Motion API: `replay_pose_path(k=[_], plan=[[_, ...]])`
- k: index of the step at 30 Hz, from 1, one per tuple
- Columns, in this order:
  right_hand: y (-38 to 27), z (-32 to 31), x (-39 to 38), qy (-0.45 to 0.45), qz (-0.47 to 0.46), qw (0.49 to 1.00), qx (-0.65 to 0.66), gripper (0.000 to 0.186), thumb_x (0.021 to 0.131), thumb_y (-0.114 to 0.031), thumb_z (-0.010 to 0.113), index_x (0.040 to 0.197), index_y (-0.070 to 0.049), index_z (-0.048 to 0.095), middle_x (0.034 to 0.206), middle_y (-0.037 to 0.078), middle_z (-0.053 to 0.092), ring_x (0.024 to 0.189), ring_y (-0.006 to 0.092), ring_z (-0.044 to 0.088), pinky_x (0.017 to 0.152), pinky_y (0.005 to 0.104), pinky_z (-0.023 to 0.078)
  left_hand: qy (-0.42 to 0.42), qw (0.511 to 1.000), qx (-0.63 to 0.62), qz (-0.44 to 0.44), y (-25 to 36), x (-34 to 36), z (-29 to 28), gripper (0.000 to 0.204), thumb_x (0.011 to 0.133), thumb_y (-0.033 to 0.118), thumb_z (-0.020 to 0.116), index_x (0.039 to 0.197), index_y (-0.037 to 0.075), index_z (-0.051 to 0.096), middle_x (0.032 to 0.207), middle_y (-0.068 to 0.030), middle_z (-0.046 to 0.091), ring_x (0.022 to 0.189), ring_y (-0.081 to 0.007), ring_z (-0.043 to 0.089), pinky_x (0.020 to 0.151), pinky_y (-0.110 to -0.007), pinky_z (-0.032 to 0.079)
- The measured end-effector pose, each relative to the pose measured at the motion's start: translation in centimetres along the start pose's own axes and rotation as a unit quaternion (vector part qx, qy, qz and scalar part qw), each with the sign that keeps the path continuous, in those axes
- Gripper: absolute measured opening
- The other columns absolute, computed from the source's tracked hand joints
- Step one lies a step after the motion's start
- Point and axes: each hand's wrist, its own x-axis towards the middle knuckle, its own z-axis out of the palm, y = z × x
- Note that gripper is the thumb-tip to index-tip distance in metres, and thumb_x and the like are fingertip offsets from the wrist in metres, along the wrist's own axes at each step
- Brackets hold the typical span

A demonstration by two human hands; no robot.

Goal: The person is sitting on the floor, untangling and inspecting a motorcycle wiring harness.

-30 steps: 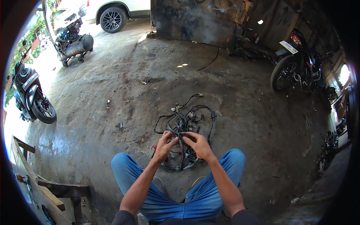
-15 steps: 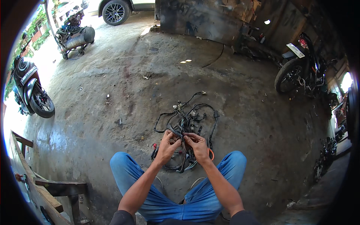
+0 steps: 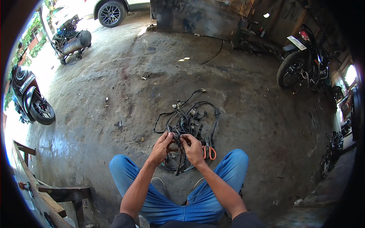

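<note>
A tangled black wiring harness [image 3: 186,117] with several connectors lies on the floor between and beyond my knees. Part of it is lifted in both hands. My left hand [image 3: 162,146] pinches a dark taped section of the harness, fingers closed. Just to its right, my right hand [image 3: 192,148] grips the same bundle between thumb and fingers. A loop of the cable hangs down between the hands. Scissors with orange handles [image 3: 211,152] lie beside my right hand, at the harness's right side. My fingertips partly hide the gripped stretch.
A wooden bench frame [image 3: 62,191] stands close on the left. Farther off are a parked scooter [image 3: 34,97], an air compressor [image 3: 74,42] and a car wheel [image 3: 111,14]. Another motorcycle [image 3: 300,66] is at the far right, and a dark metal panel [image 3: 194,21] stands at the back.
Both hands have shifted slightly left with the held bundle, and the left hand has turned a little. The scissors' orange handles now show more fully beside the right hand.
</note>
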Motion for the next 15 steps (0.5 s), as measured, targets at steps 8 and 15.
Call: replay_pose_path(k=[8, 15], plan=[[1.8, 0.4, 0.9, -0.007, 0.015, 1.000, -0.009, 0.018, 0.101, -0.014, 0.063, 0.107, 0.002, 0.068, 0.087, 0.003, 0.068, 0.074, 0.0075, 0.060, 0.066, 0.0262, 0.051, -0.002, 1.000, 0.007, -0.009, -1.3, 0.4, 0.3, 0.031, 0.110, 0.038, 0.043, 0.117, 0.011, 0.056, 0.101, 0.0011, 0.061, 0.091, -0.0088, 0.061, 0.072, -0.036, 0.061], [2.0, -0.9, 1.3, -0.134, 0.207, 0.943, 0.225, 0.020, 0.103, -0.017, 0.060, 0.112, 0.001, 0.067, 0.090, 0.002, 0.069, 0.075, 0.0075, 0.063, 0.069, 0.0273, 0.057, 0.039, 0.999, -0.036, -0.012, -1.2, 0.5, 0.6, 0.029, 0.110, 0.035, 0.045, 0.114, 0.009, 0.057, 0.085, 0.0012, 0.060, 0.064, -0.0081, 0.055, 0.063, -0.030, 0.058]])
